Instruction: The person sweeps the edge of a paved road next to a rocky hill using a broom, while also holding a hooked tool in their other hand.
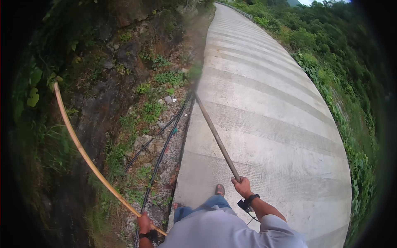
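Note:
At the bottom left, my left hand (144, 222) is closed around a long, light bamboo pole (90, 161), which curves up to the left with its far end against leaves on the bank. My right hand (243, 187), low and right of centre, grips the near end of a brown wooden pole (217, 136). That pole slants up and left to the road's left edge, where its far end is blurred; whether a tool head sits there I cannot tell. Both wrists bear dark bands, the right one with a small black device (245, 205) and a cable.
A ridged concrete road (266, 130) runs uphill under my sandalled feet. Along its left edge lie black hoses or cables (161, 155) on gravel and weeds, beside a steep rocky bank (96, 108). Dense greenery (344, 102) borders the right side, with a guardrail (237, 10) far up.

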